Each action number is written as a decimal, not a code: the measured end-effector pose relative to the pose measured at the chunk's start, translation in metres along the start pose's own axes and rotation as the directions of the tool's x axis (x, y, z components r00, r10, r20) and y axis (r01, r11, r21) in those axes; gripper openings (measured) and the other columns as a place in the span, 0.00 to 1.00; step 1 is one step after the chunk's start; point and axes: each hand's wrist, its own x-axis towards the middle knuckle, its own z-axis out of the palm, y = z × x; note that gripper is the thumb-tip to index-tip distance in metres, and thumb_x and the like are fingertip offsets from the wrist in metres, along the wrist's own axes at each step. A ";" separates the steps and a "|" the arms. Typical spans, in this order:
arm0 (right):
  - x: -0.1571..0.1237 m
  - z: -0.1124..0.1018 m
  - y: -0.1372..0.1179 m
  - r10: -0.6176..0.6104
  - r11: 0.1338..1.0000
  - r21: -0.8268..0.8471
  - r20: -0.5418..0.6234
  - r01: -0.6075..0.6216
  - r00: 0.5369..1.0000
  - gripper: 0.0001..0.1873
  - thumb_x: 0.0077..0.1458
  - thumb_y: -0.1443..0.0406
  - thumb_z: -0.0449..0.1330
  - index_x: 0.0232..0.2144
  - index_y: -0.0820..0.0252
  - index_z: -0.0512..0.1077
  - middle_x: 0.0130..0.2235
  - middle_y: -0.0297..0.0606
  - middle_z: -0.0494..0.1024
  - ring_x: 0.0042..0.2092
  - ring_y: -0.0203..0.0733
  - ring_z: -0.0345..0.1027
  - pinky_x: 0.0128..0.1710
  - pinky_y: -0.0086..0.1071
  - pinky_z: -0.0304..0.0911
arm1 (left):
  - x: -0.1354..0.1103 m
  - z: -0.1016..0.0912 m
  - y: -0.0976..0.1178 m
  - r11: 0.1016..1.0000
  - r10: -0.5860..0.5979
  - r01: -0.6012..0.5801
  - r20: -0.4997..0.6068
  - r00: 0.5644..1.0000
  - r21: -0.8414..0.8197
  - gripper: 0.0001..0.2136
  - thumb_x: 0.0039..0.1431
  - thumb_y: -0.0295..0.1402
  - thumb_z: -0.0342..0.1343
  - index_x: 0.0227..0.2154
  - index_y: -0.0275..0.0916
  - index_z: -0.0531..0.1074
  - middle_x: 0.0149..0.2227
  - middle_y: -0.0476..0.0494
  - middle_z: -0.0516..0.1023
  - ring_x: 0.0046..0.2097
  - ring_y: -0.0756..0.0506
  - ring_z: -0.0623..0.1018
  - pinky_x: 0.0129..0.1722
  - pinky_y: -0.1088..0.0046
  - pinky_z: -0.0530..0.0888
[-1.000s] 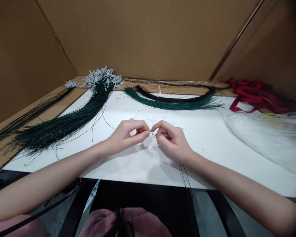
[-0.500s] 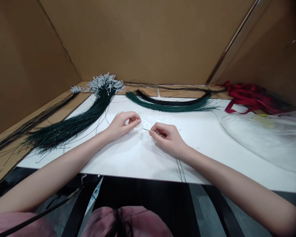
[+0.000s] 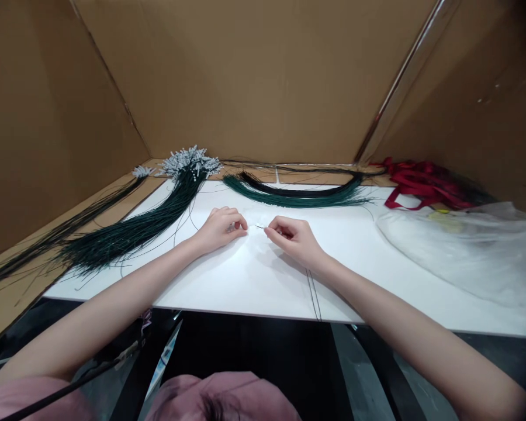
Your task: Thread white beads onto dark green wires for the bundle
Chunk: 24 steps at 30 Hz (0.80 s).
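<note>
Pinched between the thumb and fingers of my right hand (image 3: 296,238) is a thin dark wire (image 3: 314,292). Its tip points left toward my other hand, and its doubled tail comes out below the wrist onto the white board (image 3: 245,286). My left hand (image 3: 225,228) faces it a short gap away, thumb and forefinger pressed together; whatever is in that pinch is too small to make out. Small white beads (image 3: 274,204) lie on the board beyond and between the hands, hard to tell from its surface.
On the left rests a large bundle of dark green wires (image 3: 135,231) with white beaded ends (image 3: 190,162), beside a thinner bundle (image 3: 92,210). A curved bundle of green and black wires (image 3: 298,197) lies behind. Red ribbon (image 3: 425,184) and a clear plastic bag (image 3: 464,251) are at right, cardboard walls (image 3: 254,76) around.
The view has shifted slightly. My left hand has lowered a little, its fingers now closer to the wire tip. My right hand still holds the wire.
</note>
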 end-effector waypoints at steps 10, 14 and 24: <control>-0.002 0.003 0.001 0.007 1.000 -0.029 0.055 -0.005 0.998 0.14 0.59 0.60 0.57 0.25 0.62 0.68 0.23 0.30 0.64 0.25 0.31 0.52 0.26 0.28 0.48 | -0.002 0.000 0.004 0.993 -0.025 0.018 -0.056 0.998 -0.117 0.05 0.60 0.31 0.56 0.30 0.37 0.73 0.34 0.45 0.75 0.40 0.44 0.70 0.46 0.64 0.61; -0.002 0.002 0.001 0.011 1.000 -0.018 0.043 -0.010 0.999 0.13 0.59 0.59 0.58 0.25 0.62 0.69 0.24 0.30 0.64 0.25 0.31 0.52 0.25 0.28 0.48 | -0.003 -0.002 0.013 0.956 -0.046 0.023 -0.072 0.996 -0.294 0.06 0.61 0.32 0.53 0.32 0.36 0.71 0.32 0.45 0.76 0.36 0.47 0.74 0.39 0.70 0.68; -0.002 0.003 0.000 0.026 0.999 0.038 0.030 -0.027 0.999 0.10 0.57 0.61 0.58 0.29 0.62 0.71 0.23 0.29 0.65 0.24 0.31 0.52 0.24 0.27 0.48 | -0.007 0.003 0.036 0.623 -0.129 0.029 -0.066 0.989 -0.781 0.12 0.50 0.31 0.66 0.36 0.34 0.71 0.34 0.45 0.77 0.37 0.49 0.78 0.42 0.72 0.74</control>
